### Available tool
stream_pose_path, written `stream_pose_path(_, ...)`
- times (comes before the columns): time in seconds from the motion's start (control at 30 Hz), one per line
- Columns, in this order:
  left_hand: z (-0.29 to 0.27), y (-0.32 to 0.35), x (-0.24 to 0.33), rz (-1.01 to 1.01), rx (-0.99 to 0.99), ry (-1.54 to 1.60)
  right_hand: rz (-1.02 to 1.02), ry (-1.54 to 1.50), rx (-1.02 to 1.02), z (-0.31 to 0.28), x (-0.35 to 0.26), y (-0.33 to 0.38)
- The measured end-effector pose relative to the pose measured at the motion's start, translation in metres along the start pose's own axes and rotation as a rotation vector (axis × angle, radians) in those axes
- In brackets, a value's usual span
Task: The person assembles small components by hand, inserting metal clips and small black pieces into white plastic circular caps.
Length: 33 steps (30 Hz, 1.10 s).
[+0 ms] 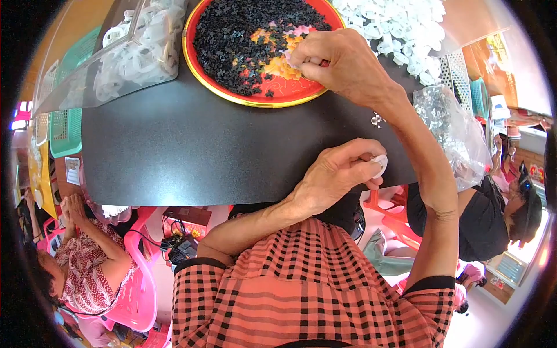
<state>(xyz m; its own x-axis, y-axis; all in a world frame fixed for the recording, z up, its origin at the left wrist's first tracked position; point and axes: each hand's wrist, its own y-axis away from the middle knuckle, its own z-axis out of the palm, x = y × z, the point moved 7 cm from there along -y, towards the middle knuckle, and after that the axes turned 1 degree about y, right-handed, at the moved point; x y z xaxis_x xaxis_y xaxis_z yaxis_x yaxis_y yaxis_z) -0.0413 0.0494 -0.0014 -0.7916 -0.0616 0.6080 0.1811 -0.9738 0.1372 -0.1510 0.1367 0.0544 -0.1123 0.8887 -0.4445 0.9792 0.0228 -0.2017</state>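
Observation:
My left hand (333,175) is closed on a small round white plastic part (380,166), held above the table's near right side. My right hand (348,62) reaches over the right side of a round red tray (255,101) with a gold rim. Its thumb and fingers are pinched together, and whatever is between them is hidden. Many small black plastic pieces (232,43) cover much of the tray, whose yellow and pink flower pattern shows through at the right. A few tiny clear pieces (377,120) lie on the table beside my right forearm.
A pile of white plastic parts (406,35) lies at the far right. Left of the tray stands a clear bin (139,64) of similar parts. A clear plastic bag (452,130) rests at the dark table's (191,145) right edge. People sit at both sides.

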Motion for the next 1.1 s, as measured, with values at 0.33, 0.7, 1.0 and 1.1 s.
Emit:
stream_pose_path(0.33,-0.001,0.002,-0.007,-0.004,-0.027,0.120,-0.060,-0.010,0.071,-0.003,0.000,0.008)
stream_pose_path(0.7,-0.005,0.002,-0.004,0.074,-0.049,0.302,-0.141,-0.005,0.092,-0.009,-0.004,0.014)
stream_pose_path(1.0,-0.004,0.000,0.003,0.120,-0.067,0.284,-0.071,-0.298,0.257,-0.045,0.003,0.040)
stream_pose_path(1.1,-0.009,0.000,0.004,0.165,-0.056,0.287,0.295,-0.412,0.011,-0.060,-0.003,0.061)
